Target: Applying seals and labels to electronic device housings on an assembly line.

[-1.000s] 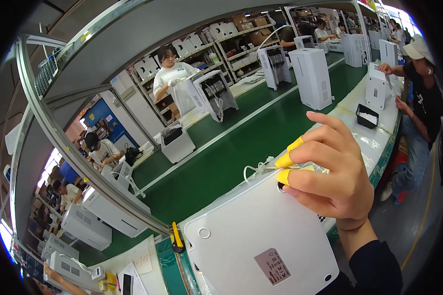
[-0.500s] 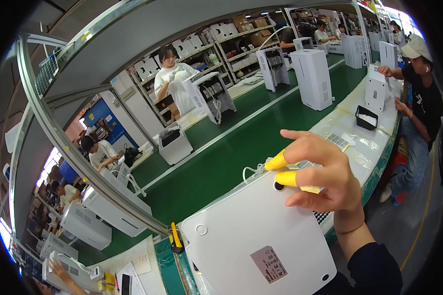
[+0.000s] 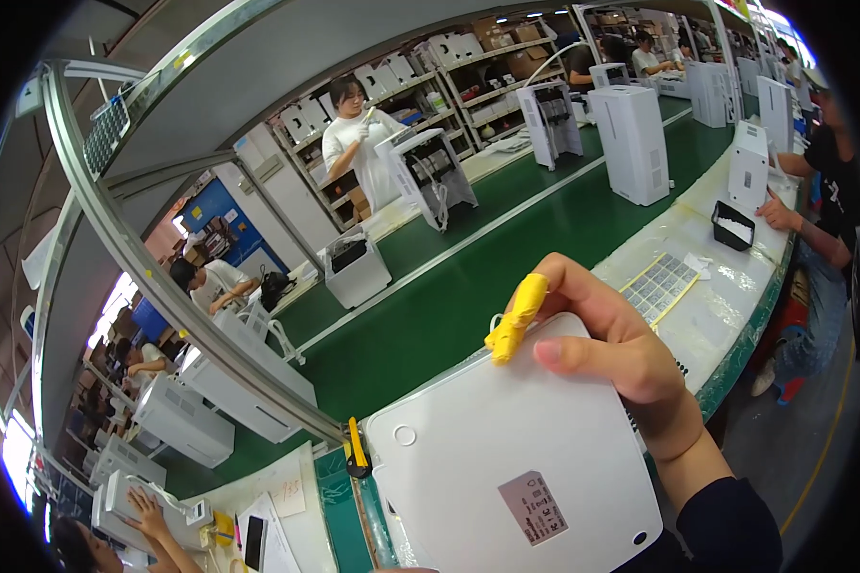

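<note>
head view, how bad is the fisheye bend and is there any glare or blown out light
Head view: strong fisheye, the grey frame rail curves hard and a black ring crops the corners; daylight blows out at the lower left rim; the plastic-covered bench shows glare; the right hand and white casing are sharp.

One flat white plastic housing panel (image 3: 506, 468) lies on the worktop (image 3: 717, 315), along with one black rectangular tray (image 3: 733, 226), one yellow-framed sticker sheet (image 3: 661, 285) and one yellow-handled tool (image 3: 356, 447).

White appliance panel (image 3: 506, 468) with grey label (image 3: 540, 506), yellow-taped fingers (image 3: 518, 320), green conveyor belt (image 3: 468, 286), black tray (image 3: 733, 226)
</note>
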`<act>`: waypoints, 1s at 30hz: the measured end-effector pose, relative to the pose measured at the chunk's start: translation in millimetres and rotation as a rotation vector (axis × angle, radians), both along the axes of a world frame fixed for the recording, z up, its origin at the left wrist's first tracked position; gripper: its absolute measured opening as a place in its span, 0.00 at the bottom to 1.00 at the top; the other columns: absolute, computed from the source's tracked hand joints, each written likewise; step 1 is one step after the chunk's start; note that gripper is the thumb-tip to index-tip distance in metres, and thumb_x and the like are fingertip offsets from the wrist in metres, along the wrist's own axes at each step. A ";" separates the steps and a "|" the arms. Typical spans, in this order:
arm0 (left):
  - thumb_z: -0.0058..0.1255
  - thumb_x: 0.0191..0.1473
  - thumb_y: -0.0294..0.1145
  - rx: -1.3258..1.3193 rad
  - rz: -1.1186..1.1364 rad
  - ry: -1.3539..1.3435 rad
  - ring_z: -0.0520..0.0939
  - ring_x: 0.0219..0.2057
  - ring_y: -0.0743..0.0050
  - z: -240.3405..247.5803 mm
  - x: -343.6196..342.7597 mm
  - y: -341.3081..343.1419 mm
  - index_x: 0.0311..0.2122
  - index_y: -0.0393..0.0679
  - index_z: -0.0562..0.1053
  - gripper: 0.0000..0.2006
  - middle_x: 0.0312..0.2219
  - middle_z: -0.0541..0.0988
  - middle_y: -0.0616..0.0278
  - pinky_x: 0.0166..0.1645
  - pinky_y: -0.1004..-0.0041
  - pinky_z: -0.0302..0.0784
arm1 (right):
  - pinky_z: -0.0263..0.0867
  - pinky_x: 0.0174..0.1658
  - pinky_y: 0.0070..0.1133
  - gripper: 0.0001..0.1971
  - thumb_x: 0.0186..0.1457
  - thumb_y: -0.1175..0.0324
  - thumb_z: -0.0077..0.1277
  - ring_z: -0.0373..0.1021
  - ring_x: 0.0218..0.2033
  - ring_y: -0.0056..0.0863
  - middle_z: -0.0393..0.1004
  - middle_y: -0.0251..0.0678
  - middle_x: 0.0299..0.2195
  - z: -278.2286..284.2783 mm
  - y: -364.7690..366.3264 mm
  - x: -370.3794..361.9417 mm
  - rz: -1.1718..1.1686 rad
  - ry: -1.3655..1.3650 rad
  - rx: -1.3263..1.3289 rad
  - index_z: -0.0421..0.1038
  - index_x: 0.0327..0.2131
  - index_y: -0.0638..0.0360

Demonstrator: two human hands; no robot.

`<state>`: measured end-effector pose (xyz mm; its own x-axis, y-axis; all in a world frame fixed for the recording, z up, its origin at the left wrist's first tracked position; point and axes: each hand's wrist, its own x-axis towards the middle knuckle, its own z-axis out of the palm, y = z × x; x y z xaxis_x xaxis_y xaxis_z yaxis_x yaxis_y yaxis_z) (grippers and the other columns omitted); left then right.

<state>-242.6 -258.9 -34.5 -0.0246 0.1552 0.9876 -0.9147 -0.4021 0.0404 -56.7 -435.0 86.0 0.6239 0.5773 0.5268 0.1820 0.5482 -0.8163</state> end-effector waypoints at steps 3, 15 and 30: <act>0.43 0.60 0.45 -0.120 0.296 0.068 0.76 0.27 0.68 40.7 14.8 12.2 0.48 0.44 0.58 0.18 0.28 0.73 0.57 0.37 0.66 0.77 | 0.58 0.51 0.16 0.17 0.49 0.70 0.52 0.65 0.43 0.21 0.69 0.34 0.39 -8.7 4.9 0.1 0.008 0.046 0.026 0.62 0.42 0.58; 0.64 0.37 0.20 0.230 0.619 0.463 0.73 0.35 0.66 116.9 62.4 19.2 0.44 0.38 0.66 0.26 0.34 0.71 0.56 0.51 0.68 0.66 | 0.57 0.51 0.14 0.13 0.57 0.69 0.50 0.63 0.45 0.16 0.69 0.31 0.40 -15.1 5.0 9.3 0.023 -0.002 0.111 0.64 0.45 0.58; 0.62 0.34 0.17 0.425 0.913 0.305 0.73 0.32 0.63 131.0 66.0 13.7 0.29 0.41 0.74 0.13 0.22 0.80 0.60 0.38 0.67 0.67 | 0.60 0.51 0.16 0.14 0.55 0.72 0.47 0.66 0.43 0.18 0.69 0.36 0.40 -4.9 7.2 14.1 -0.005 0.028 0.089 0.61 0.45 0.58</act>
